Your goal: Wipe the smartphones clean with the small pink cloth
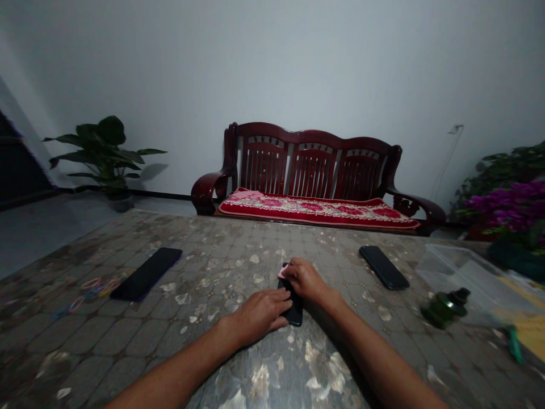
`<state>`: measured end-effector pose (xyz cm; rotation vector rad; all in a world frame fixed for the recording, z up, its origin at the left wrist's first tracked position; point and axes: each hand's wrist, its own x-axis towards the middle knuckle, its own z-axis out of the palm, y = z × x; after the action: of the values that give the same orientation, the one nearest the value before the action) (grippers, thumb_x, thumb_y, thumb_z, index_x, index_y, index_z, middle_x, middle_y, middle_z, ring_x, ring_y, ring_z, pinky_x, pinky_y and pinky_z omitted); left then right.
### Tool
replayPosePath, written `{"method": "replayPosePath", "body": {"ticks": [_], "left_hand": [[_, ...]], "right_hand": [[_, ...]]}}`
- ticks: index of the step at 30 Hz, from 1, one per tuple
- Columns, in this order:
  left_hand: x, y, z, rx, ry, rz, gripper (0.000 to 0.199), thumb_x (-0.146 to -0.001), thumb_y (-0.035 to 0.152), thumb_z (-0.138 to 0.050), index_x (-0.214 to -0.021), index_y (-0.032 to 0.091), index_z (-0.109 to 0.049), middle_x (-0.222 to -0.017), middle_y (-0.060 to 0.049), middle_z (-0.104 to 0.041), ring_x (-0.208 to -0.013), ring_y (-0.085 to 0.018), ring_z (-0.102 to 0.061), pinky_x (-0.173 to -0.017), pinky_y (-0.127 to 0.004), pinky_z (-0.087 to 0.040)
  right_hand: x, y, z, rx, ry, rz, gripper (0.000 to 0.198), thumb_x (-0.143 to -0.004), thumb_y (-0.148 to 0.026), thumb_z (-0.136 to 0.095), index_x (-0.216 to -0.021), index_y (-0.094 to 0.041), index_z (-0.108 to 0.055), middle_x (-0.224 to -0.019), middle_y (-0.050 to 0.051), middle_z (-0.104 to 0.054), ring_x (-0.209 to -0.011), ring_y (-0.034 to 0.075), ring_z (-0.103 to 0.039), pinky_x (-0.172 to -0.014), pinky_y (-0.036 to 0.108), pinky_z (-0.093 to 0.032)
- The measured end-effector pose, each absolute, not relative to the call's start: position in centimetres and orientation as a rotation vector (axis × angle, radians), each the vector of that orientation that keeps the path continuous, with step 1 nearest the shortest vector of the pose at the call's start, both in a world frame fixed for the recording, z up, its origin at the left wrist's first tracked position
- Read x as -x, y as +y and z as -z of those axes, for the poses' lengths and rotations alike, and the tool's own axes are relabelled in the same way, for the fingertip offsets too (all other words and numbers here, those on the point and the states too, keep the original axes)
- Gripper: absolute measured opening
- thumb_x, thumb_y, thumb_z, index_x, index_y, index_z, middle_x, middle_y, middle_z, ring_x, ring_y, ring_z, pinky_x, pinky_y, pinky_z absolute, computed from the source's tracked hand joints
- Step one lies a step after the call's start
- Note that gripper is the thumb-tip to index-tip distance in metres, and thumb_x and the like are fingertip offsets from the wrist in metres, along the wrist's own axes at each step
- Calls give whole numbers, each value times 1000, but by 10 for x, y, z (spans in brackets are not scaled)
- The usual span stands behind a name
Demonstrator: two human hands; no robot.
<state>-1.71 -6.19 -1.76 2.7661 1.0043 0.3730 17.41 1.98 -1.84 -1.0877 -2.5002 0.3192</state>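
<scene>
The left hand (261, 314) lies with fingers stretched over the left side of the dark phone (295, 313), not wrapped round it, likely to stop it sliding on the table (332, 238). At its far end, the right hand (305, 278) pinches what looks like a pink cloth (283, 272), though the curled fingers hide most of it. A second phone (147, 275) lies well left of the fingers, a third phone (384, 267) to their right, seemingly leaving working room.
</scene>
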Motion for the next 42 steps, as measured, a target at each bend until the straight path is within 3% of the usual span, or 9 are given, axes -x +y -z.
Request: {"method": "replayPosePath", "body": {"ticks": [8,16,23,31,38,42], "left_hand": [[19,-62,23,-2782,1001,-445,30,-90,27,-72,-119,20,-68,-128,-10,-69,-125,-28,-62,-107,-40,-50],[19,-60,26,-2777,956,-494,22,-90,27,-72,-111,19,-71,-123,-10,-71,-120,-28,-65,-105,-38,-51],[20,-61,27,-2756,938,-522,20,-93,30,-69,-110,20,-72,-122,-9,-73,-120,-27,-66,-108,-40,-49],[21,-61,27,-2773,913,-544,21,-95,30,-66,-112,21,-72,-122,-10,-72,-119,-26,-67,-106,-39,-51],[23,-59,28,-2781,925,-533,19,-96,24,-65,-111,19,-73,-123,-9,-73,-121,-25,-66,-108,-37,-50],[24,-58,29,-2783,940,-532,19,-96,24,-65,-111,19,-74,-123,-10,-73,-118,-25,-68,-106,-37,-52]], "right_hand": [[-182,29,16,1351,-2407,-203,26,-95,-13,-54,-104,-17,-78,-99,10,-67,-96,19,-60,-83,26,-42],[-187,8,15,1099,-2533,-294,22,-94,-14,-57,-101,-20,-78,-93,6,-66,-93,18,-59,-80,25,-41],[-190,25,18,1310,-2397,-205,25,-97,-13,-53,-106,-18,-77,-99,9,-67,-96,19,-59,-83,26,-42],[-205,6,21,1013,-2536,-275,24,-96,-14,-54,-103,-21,-76,-94,7,-65,-93,18,-58,-81,26,-41],[-209,15,24,1257,-2374,-217,25,-95,-12,-54,-104,-18,-76,-95,8,-65,-94,19,-58,-82,27,-41],[-206,4,28,1126,-2420,-237,22,-93,-11,-55,-98,-18,-76,-92,7,-64,-92,19,-57,-81,26,-41]]}}
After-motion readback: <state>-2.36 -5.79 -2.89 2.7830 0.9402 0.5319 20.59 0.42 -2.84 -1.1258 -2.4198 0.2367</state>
